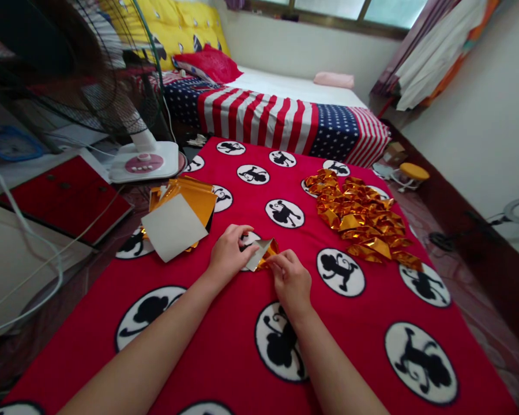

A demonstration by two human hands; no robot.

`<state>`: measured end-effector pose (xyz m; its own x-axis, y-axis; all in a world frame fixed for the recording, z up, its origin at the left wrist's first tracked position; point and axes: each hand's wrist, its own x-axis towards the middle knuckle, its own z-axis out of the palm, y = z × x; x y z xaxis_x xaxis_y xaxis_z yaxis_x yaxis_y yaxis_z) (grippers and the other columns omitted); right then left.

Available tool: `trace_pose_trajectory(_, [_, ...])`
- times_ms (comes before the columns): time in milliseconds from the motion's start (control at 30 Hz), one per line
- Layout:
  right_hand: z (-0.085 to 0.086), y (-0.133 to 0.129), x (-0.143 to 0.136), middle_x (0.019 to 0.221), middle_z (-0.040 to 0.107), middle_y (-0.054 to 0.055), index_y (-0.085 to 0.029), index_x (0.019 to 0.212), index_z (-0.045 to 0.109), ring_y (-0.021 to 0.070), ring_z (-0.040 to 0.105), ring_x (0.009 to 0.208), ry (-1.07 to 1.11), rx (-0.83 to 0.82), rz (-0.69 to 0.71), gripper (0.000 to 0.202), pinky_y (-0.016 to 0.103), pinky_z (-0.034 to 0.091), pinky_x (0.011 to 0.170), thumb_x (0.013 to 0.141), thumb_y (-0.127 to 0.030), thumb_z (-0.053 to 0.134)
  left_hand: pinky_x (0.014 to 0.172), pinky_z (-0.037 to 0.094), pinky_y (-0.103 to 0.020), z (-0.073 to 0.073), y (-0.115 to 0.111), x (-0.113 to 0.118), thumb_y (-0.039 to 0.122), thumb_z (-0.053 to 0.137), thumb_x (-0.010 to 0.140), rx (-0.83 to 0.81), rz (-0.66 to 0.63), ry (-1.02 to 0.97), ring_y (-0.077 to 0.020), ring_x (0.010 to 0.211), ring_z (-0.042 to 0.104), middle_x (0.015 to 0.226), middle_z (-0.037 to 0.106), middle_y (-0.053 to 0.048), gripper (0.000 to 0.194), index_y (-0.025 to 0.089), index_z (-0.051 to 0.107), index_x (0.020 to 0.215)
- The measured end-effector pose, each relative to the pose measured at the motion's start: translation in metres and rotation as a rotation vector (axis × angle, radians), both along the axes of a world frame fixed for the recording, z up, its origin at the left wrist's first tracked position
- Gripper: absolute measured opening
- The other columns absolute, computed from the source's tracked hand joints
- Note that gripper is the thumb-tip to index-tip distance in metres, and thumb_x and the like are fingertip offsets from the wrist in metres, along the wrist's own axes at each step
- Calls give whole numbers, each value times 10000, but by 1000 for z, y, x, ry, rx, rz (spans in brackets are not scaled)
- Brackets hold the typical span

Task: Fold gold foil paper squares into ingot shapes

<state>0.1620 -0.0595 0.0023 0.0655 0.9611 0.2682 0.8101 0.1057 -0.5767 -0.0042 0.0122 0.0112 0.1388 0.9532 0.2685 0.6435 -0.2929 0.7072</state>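
Note:
Between my hands is a partly folded sheet of gold foil paper (262, 253), its grey-white backing showing on the left and gold on the right. My left hand (231, 251) grips its left edge with thumb and fingers. On the right side, my right hand (290, 276) pinches the gold edge. To the left lies a stack of gold foil sheets (190, 193), with a pale sheet (174, 227) face down on top. Over on the right is a pile of folded gold foil pieces (361, 213), several of them, boat-like and shiny.
Everything lies on a red cloth (225, 357) with black monkey figures in white circles. An electric fan (145, 161) stands at the left, beside a red cabinet panel (69, 196). A bed (277, 124) stands behind, and a yellow stool (414, 172) at the right.

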Motion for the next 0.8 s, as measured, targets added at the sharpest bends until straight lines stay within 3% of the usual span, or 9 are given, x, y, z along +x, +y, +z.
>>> trace_pose_trajectory(67, [0, -1, 1, 850, 596, -10, -260, 879, 719, 94, 554, 654, -14, -3, 20, 210, 206, 321, 550, 895, -161, 535, 658, 462, -248, 0, 4, 2, 277, 747, 711, -37, -34, 43, -140, 708, 597, 931, 682, -28, 402, 228, 686, 1105])
trace_pose_trajectory(167, [0, -3, 0, 911, 604, -6, -271, 890, 728, 94, 557, 663, -39, -3, 29, 237, 209, 323, 543, 890, -148, 526, 641, 450, -251, 1, 10, 5, 295, 715, 735, -104, -75, 110, -156, 712, 626, 864, 724, -22, 217, 246, 748, 944])
trace_pose_trajectory(400, [5, -7, -3, 991, 613, 18, -257, 972, 714, 119, 591, 755, -54, 40, 77, 176, 214, 373, 590, 871, -214, 576, 583, 446, -236, 3, 13, 3, 201, 652, 721, -162, 7, 93, -152, 621, 640, 678, 712, -8, 146, 202, 728, 845])
trace_pose_trajectory(533, [5, -7, -2, 951, 619, 13, -258, 969, 721, 111, 588, 739, -43, 48, 82, 175, 213, 374, 596, 896, -223, 566, 475, 434, -201, 6, 2, 2, 107, 570, 718, -293, 100, -55, -122, 457, 613, 563, 627, 49, 206, 178, 611, 907])
trace_pose_trajectory(667, [4, -7, -1, 950, 629, 18, -258, 968, 725, 118, 598, 775, -44, 43, 102, 179, 213, 390, 627, 912, -232, 557, 419, 420, -188, 11, -10, 1, 67, 518, 733, -464, 99, -182, -132, 417, 626, 540, 585, 82, 284, 189, 513, 989])
trace_pose_trajectory(800, [5, -7, -1, 946, 635, 22, -263, 968, 731, 130, 604, 815, -53, 33, 110, 190, 217, 405, 639, 925, -246, 547, 508, 453, -233, 15, -16, -8, 114, 549, 764, -403, 45, 31, -160, 473, 632, 518, 579, 63, 273, 184, 524, 1027])
